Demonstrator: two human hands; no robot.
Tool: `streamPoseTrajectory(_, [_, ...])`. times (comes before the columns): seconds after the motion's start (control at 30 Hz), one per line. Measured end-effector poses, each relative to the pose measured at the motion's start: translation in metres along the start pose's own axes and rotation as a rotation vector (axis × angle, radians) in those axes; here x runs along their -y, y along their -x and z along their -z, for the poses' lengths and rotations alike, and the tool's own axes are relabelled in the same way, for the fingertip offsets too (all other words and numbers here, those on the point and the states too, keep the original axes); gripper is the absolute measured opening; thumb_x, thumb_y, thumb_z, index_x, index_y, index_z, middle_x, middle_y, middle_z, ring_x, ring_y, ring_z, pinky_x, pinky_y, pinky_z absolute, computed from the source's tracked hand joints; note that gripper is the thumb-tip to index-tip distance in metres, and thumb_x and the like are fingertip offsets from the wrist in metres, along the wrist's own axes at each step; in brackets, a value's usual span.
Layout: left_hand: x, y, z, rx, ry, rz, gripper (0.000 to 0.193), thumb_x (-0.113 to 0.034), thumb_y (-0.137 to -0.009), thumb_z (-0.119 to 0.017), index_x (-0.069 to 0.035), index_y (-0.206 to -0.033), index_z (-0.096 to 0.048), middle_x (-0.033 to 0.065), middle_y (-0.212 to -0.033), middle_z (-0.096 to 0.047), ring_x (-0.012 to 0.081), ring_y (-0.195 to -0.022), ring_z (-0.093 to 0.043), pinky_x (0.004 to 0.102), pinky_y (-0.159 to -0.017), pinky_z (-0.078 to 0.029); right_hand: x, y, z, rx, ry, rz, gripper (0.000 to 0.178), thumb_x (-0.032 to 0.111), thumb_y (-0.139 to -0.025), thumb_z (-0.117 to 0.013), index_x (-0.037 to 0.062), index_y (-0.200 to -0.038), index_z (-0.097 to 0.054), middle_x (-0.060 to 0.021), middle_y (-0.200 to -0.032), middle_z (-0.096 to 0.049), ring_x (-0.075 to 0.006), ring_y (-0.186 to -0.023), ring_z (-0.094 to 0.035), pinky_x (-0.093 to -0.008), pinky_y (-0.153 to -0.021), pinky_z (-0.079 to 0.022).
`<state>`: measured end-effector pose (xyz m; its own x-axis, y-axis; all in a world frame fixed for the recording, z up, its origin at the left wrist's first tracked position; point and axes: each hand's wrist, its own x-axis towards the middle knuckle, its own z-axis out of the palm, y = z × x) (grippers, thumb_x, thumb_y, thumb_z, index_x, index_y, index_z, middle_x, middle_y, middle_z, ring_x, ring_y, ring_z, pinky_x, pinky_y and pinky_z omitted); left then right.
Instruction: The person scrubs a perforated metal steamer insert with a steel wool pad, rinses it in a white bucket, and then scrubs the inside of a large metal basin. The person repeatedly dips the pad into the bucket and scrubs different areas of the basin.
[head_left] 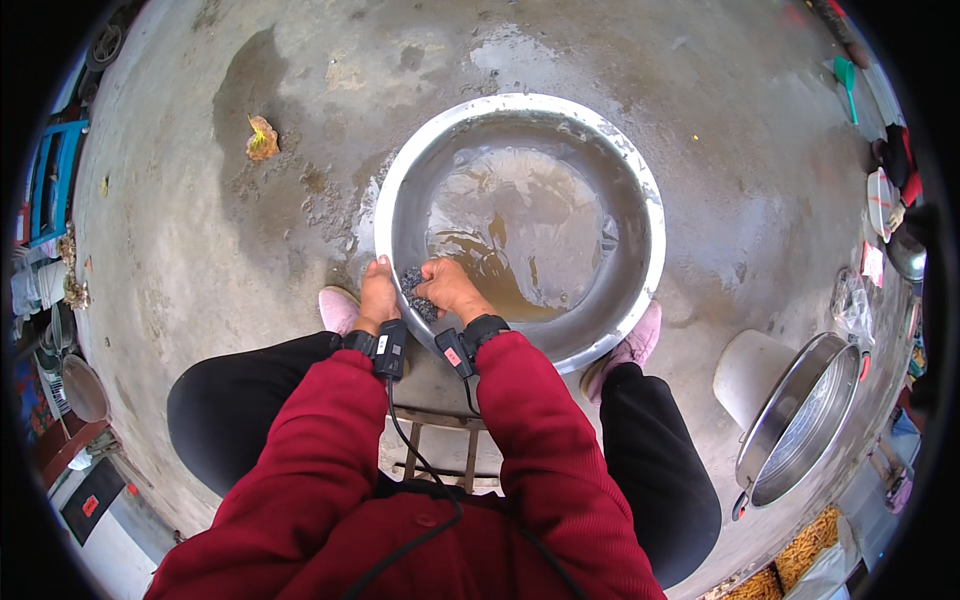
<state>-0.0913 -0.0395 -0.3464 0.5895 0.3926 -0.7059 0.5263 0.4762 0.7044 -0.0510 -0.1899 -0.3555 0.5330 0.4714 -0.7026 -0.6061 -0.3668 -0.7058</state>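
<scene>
A large round metal basin stands on the ground in front of me, with a shallow layer of murky brownish water in its bottom. My left hand grips the basin's near-left rim, its thumb up and the other fingers mostly hidden. Just inside that same edge, my right hand is closed on a dark grey scouring pad and presses it against the inner wall. Both wrists wear black straps with small cabled devices.
A low wooden stool is beneath me, between my legs. To the right stand a white bucket and a tilted metal sieve. A dry leaf lies on the wet concrete at left; a green scoop lies far right.
</scene>
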Motion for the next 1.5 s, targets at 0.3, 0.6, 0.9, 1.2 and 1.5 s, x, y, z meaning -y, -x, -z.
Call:
streamPoseTrajectory(0.3, [-0.006, 0.008, -0.009, -0.045, -0.066, -0.044, 0.025, -0.025, -0.099, -0.042, -0.005, -0.104, -0.056, 0.0055, -0.092, -0.061, 0.0155, -0.082, -0.057, 0.0322, -0.075, -0.047, 0.017, 0.003, 0.004, -0.159, 0.49, 0.051, 0.018, 0.008, -0.069, -0.072, -0.0021, -0.082, -0.062, -0.0181, -0.068, -0.062, -0.0283, -0.055, -0.063, -0.0373, -0.046, -0.051])
streamPoseTrajectory(0.6, [-0.02, 0.019, -0.021, -0.09, -0.018, 0.015, 0.024, -0.023, -0.1, -0.041, -0.004, -0.1, -0.055, 0.0064, -0.085, -0.06, 0.0163, -0.073, -0.057, 0.0318, -0.068, -0.049, 0.026, 0.012, 0.01, -0.287, 0.728, 0.222, 0.014, 0.01, -0.071, -0.068, -0.0016, -0.077, -0.063, -0.02, -0.072, -0.064, -0.0328, -0.062, -0.064, -0.0411, -0.053, -0.053])
streamPoseTrajectory(0.9, [-0.012, 0.01, -0.013, -0.084, -0.049, 0.037, 0.027, -0.024, -0.1, -0.04, -0.004, -0.107, -0.056, 0.008, -0.098, -0.062, 0.0189, -0.089, -0.058, 0.0345, -0.084, -0.047, 0.009, 0.003, 0.008, -0.231, 0.687, 0.16, 0.02, 0.012, -0.066, -0.074, 0.0005, -0.072, -0.059, -0.0197, -0.078, -0.063, -0.0285, -0.07, -0.066, -0.04, -0.056, -0.053])
streamPoseTrajectory(1.2, [-0.016, 0.015, -0.016, -0.037, -0.023, 0.006, 0.027, -0.024, -0.1, -0.04, -0.002, -0.106, -0.055, 0.0088, -0.095, -0.062, 0.0188, -0.085, -0.059, 0.0338, -0.078, -0.048, 0.02, 0.027, 0.031, -0.009, 0.124, -0.066, 0.046, 0.015, -0.077, -0.072, 0.0031, -0.115, -0.048, -0.012, -0.085, -0.06, -0.0203, -0.062, -0.06, -0.0336, -0.043, -0.05])
streamPoseTrajectory(1.5, [-0.021, 0.017, -0.018, -0.024, 0.055, 0.056, 0.026, -0.022, -0.1, -0.04, -0.002, -0.103, -0.056, 0.0095, -0.092, -0.062, 0.0194, -0.081, -0.059, 0.0341, -0.076, -0.049, 0.019, 0.038, 0.014, 0.068, 0.199, 0.177, 0.039, -0.006, -0.072, -0.067, 0.0005, -0.107, -0.051, -0.0118, -0.081, -0.059, -0.0172, -0.067, -0.06, -0.0304, -0.048, -0.05])
